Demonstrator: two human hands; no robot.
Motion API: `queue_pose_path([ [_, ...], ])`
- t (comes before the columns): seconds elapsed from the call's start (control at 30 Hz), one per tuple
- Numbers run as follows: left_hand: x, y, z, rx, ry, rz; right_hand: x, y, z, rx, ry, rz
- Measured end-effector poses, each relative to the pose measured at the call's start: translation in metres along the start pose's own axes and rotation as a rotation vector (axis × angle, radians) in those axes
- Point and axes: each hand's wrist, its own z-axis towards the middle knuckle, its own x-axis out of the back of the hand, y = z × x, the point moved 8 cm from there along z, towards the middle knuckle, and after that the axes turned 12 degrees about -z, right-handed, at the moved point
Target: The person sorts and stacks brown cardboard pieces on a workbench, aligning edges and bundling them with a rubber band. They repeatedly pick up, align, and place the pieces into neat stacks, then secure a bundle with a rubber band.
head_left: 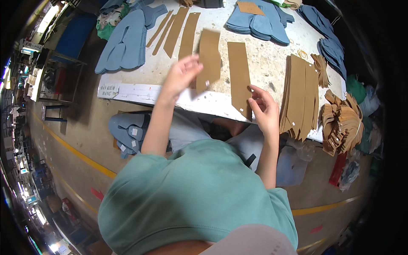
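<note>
My left hand (pixel 180 76) reaches farther forward than my right hand (pixel 266 111), fingers (pixel 187 61) curled toward the thumb (pixel 194 71); my right thumb (pixel 256 107) and forefinger (pixel 258 91) stand apart, both forearms (pixel 159 125) bare.

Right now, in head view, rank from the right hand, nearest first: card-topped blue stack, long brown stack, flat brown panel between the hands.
1. Flat brown panel: just left of the right hand.
2. Long brown stack: to its right.
3. Card-topped blue stack: ahead, farthest.

Strip (pixel 239 68) on table (pixel 265 55), stacked strips (pixel 299 93) to its right, bundled strips (pixel 342 123) farther right, stacked panels (pixel 123 42) at left
</note>
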Motion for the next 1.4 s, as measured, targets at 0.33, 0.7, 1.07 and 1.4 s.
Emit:
queue_pose_path([
  [0.33,-0.014,0.007,-0.059,-0.195,0.027,0.513,-0.031,-0.010,0.022,-0.080,-0.078,0.520],
  [0.7,-0.017,0.016,-0.083,-0.158,0.043,0.641,-0.041,-0.045,0.008,0.116,-0.047,0.067],
  [1.07,0.010,0.056,-0.011,-0.617,0.255,1.244,-0.015,-0.074,0.010,0.270,0.236,-0.200],
  [1.4,-0.037,0.051,-0.037,-0.343,-0.099,0.849,-0.066,-0.059,0.062,0.016,-0.201,0.484],
])
